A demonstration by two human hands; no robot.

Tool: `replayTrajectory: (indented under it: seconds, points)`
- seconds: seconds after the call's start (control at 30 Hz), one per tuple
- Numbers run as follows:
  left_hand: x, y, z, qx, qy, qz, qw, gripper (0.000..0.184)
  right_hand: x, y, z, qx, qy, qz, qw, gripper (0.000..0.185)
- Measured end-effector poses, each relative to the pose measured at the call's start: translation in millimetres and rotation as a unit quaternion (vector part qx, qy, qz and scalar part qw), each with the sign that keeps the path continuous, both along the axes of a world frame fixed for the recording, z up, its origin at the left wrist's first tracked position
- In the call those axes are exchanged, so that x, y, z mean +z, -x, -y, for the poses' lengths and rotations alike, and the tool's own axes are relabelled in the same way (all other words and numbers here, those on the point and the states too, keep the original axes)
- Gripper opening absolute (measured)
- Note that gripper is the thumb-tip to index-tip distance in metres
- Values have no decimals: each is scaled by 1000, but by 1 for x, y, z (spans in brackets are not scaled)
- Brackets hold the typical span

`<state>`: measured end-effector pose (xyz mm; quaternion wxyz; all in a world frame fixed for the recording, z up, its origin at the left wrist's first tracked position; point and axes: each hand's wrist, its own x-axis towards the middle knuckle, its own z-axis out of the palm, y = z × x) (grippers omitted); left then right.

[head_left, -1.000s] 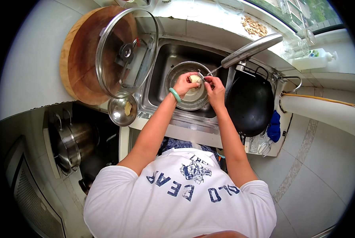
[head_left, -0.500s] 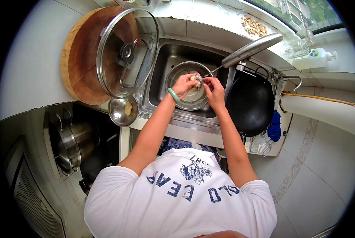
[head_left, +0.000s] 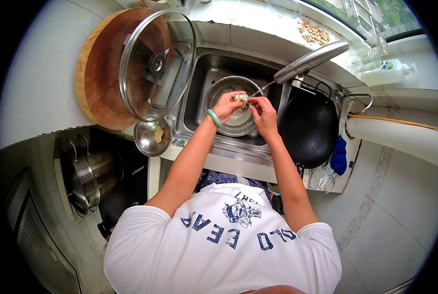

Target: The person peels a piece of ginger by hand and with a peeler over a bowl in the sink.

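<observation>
Over the metal bowl (head_left: 212,93) in the sink, my left hand (head_left: 224,108), with a green bangle on its wrist, is closed around a pale yellowish knob that looks like ginger (head_left: 239,98). Close beside it, my right hand (head_left: 264,116) pinches a small shiny metal tool (head_left: 245,100) against the piece. The tool's exact kind is too small to make out. Cloudy-looking water lies in the bowl beneath both hands. Left of the sink, a small steel bowl (head_left: 143,138) holds another yellow piece (head_left: 158,134).
A faucet (head_left: 309,62) reaches over the sink (head_left: 192,105) from the right. The black wok (head_left: 307,127) stands at the sink's right. A glass lid (head_left: 123,73) leans before a round wooden board (head_left: 91,73) at left. Nuts or seeds (head_left: 313,33) lie on the sill.
My right hand has shifted slightly and its fingers have turned against the yellowish piece; the shiny tool shows more clearly now. The left hand stays nearly in place.
</observation>
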<state>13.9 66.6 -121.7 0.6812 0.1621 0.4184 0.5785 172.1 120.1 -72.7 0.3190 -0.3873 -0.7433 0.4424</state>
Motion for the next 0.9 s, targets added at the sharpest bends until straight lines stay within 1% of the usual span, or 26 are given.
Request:
replayTrajectory:
  seconds: [0.07,0.13,0.37,0.43,0.53,0.67,0.73,0.8,0.87,0.9]
  points:
    - [2,-2,-1,-9,-9,-9,1000,42,-6,0,-1,0,-26,12,1000,19]
    - [2,-4,-2,-3,8,-46,999,44,-8,1,-2,-14,-15,17,1000,19]
    - [2,-3,-3,1,-10,-62,998,46,0,1,1,8,-27,25,999,18]
    - [-1,-4,-3,11,-3,-99,995,47,-4,1,-3,-20,-28,48,998,18]
    - [-1,-6,-4,25,-2,-115,993,48,-2,2,-1,-21,-29,47,998,17]
    - [3,-7,-5,23,-7,-111,994,47,-5,1,0,4,-46,29,999,17]
    - [1,-8,-4,32,11,-89,995,45,-7,1,-5,-34,-48,38,998,17]
    - [-2,-8,-3,34,16,-87,996,45,-3,0,-4,-40,-36,29,998,17]
    - [-3,-7,-4,36,21,-86,995,45,3,1,0,5,-29,16,999,18]
    - [-1,-7,-4,38,14,-85,996,45,2,1,0,6,-28,16,999,18]
